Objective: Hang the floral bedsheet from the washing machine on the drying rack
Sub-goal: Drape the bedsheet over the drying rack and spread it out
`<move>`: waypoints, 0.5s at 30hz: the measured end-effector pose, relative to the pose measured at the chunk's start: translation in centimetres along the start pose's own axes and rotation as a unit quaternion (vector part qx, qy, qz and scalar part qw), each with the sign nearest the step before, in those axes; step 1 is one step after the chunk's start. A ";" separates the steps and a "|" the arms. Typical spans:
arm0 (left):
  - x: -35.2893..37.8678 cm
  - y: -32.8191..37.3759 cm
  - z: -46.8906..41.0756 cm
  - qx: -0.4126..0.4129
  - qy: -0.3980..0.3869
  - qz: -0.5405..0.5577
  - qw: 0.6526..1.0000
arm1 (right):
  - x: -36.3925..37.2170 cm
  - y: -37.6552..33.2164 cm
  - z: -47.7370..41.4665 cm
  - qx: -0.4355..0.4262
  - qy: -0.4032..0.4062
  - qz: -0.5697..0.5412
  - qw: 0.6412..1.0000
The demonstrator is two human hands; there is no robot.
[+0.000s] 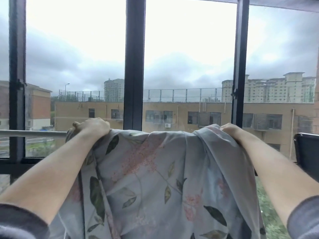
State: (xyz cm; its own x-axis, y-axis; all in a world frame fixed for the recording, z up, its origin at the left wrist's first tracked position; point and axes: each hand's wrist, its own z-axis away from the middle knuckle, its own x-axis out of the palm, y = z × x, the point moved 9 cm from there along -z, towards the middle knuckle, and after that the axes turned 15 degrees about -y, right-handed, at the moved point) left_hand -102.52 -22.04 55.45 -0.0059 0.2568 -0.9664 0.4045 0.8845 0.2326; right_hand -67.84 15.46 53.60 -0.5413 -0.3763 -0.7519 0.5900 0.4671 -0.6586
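Grey-blue cloth, pink blossom and green leaf print: position? (Inspector)

The floral bedsheet [155,178] has its top fold along the line of the silver rail [34,133] and hangs down from it towards the camera. The rail shows bare only on the left; from the first hand onward it is under cloth. (Operator)

Left hand? (Inspector)

The left hand [93,126] sits on top of the rail, at the point where the bare metal ends. Its fingers [77,125] are clenched over a bunched corner of the sheet. (Operator)

Right hand? (Inspector)

The right hand [231,130] is at rail height, well apart from the left, at the far end of the fold. It is knuckles up, gripping gathered cloth. The sheet is stretched between the two hands. (Operator)

Surroundings? (Inspector)

A dark window frame [133,66] stands just behind the rail. A black, glossy-edged object [307,149] sits beyond the right hand at rail height; I cannot tell what it is. (Operator)
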 end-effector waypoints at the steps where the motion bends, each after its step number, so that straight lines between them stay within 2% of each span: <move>1: 0.2 0.9 0.2 0.040 0.002 0.018 0.999 | -0.3 0.1 0.2 0.002 0.007 0.004 1.000; 3: 0.8 3.4 1.0 0.131 -0.010 0.049 0.990 | -0.6 0.4 0.4 0.002 0.014 0.006 1.000; 8: 3.8 14.5 7.7 0.341 0.009 -0.031 0.940 | -0.4 0.0 1.5 -0.005 0.013 0.017 1.000; 12: 4.7 21.1 11.2 0.394 -0.015 0.049 0.918 | -0.1 -1.0 2.8 -0.021 0.018 0.049 0.998; 15: 4.6 25.8 13.0 0.436 -0.053 0.113 0.891 | -0.2 -1.6 3.6 -0.067 0.037 0.057 0.995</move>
State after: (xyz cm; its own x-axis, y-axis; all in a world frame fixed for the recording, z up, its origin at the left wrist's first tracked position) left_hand -80.21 -3.16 55.59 0.2341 0.3115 -0.9209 0.9415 0.1636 0.2947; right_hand -66.53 11.90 54.72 -0.5202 -0.2570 -0.8145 0.5676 0.6085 -0.5545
